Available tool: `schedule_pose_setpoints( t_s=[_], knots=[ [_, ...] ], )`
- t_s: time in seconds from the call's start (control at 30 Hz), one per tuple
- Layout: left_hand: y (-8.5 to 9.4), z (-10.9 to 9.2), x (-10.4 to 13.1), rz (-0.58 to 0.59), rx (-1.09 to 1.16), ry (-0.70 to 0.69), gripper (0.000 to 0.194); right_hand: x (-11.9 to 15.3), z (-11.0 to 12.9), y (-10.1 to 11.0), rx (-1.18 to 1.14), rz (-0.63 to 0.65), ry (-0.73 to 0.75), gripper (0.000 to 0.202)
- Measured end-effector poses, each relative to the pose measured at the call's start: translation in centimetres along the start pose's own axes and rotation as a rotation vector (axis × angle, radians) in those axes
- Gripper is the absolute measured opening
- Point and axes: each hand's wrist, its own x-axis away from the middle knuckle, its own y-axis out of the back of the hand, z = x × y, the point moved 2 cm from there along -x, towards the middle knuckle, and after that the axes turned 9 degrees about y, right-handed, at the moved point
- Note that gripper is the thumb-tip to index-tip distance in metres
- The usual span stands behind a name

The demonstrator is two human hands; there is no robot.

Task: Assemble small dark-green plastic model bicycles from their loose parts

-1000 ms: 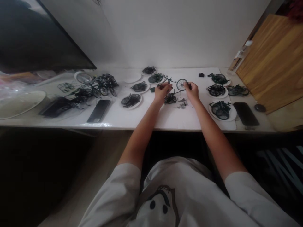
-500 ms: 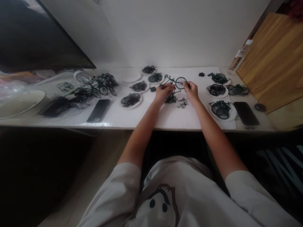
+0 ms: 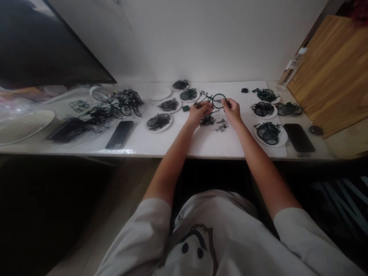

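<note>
My left hand [image 3: 200, 111] is closed on a thin dark model bicycle frame [image 3: 207, 97], above the middle of the white table. My right hand [image 3: 231, 109] pinches the right edge of a dark spoked wheel [image 3: 218, 101], which stands upright against the frame's right end. Whether the wheel is joined to the frame cannot be made out. Under my hands, more dark parts [image 3: 207, 120] and small silvery pieces [image 3: 221, 125] lie on the white surface. A small green block [image 3: 186, 108] sits left of my left hand.
Plates of dark parts stand at left [image 3: 159, 122] and right [image 3: 270, 134]. Assembled small bicycles [image 3: 126, 102] crowd the left side. Phones lie at left [image 3: 120, 134] and right [image 3: 299, 137]. A clear bottle [image 3: 291, 69] stands at the back right by a wooden board [image 3: 330, 73].
The wheel has shifted slightly left, closer to the frame, with the fingers of my right hand still on it. My left hand has hardly moved.
</note>
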Motion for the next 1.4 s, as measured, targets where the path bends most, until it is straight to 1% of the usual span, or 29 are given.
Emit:
schedule_pose_setpoints(
  t_s=[0.27,0.4,0.6,0.77,0.93,1.17,1.27,1.4],
  knots=[
    [0.1,-0.2,0.0,-0.011,-0.028,-0.012,0.038,0.3,1.1,-0.3,-0.035,0.045,-0.01,0.077],
    [0.2,-0.1,-0.2,0.013,-0.024,-0.021,0.038,0.4,1.7,-0.3,-0.034,0.051,-0.005,0.072],
    [0.2,-0.2,-0.1,-0.007,-0.031,-0.003,0.037,0.4,1.0,-0.2,-0.091,0.051,0.0,0.077],
    [0.3,-0.1,-0.3,0.025,-0.017,-0.025,0.036,0.3,0.4,-0.2,-0.087,0.067,-0.037,0.079],
    [0.4,-0.1,-0.3,0.029,-0.034,-0.022,0.036,0.4,0.6,-0.2,-0.047,0.072,-0.06,0.078],
    [0.2,-0.1,-0.1,0.046,-0.037,-0.016,0.036,0.4,1.1,-0.3,-0.073,0.083,-0.053,0.081],
    [0.1,-0.1,0.0,0.035,-0.027,-0.004,0.036,0.5,1.1,-0.3,-0.062,0.077,-0.056,0.081],
    [0.1,-0.2,0.1,0.014,-0.047,0.002,0.035,0.5,1.0,-0.3,-0.057,0.09,-0.099,0.081]
  ],
)
